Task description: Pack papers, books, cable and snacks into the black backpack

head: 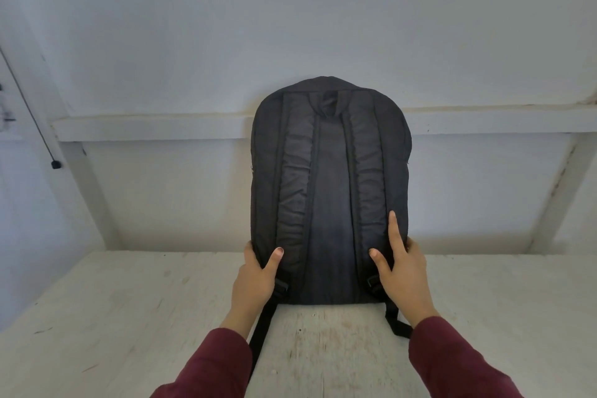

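Observation:
The black backpack [329,191] stands upright on the white table [129,317], its strap side facing me and its top near the wall. My left hand [255,278] grips its lower left edge, thumb on the back panel and fingers wrapped behind. My right hand [400,271] holds the lower right edge, with thumb and index finger straight on the back panel and the other fingers round the side. The zippers look closed. No papers, books, cable or snacks are visible.
A white ledge [145,128] runs along the wall behind the backpack. A thin black cord [32,113] with a small plug hangs at the left. Two loose strap ends [395,323] trail onto the worn tabletop near me.

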The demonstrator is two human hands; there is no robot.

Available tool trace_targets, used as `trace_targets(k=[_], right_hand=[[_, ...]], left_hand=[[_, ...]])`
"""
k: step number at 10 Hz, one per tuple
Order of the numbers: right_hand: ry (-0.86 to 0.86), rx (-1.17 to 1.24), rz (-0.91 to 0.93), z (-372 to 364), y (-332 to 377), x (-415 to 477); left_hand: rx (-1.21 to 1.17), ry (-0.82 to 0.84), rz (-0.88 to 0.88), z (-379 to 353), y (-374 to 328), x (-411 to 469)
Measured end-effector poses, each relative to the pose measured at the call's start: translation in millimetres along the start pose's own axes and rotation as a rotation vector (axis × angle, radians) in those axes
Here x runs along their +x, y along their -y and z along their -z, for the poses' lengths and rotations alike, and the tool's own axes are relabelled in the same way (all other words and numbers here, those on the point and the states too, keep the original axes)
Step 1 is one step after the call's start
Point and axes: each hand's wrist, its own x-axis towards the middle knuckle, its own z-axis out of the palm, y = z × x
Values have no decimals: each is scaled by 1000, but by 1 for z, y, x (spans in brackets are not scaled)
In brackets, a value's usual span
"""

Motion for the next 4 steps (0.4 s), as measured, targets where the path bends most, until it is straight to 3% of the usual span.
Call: trace_targets(k=[2, 3, 4], right_hand=[[106, 19, -7, 8, -2, -5], [80, 62, -38, 15, -16, -25], [92, -30, -188, 20, -28, -54]], left_hand=[[-120, 62, 62, 6, 3, -7], [-4, 54, 55, 14, 24, -24], [129, 68, 61, 23, 50, -52]])
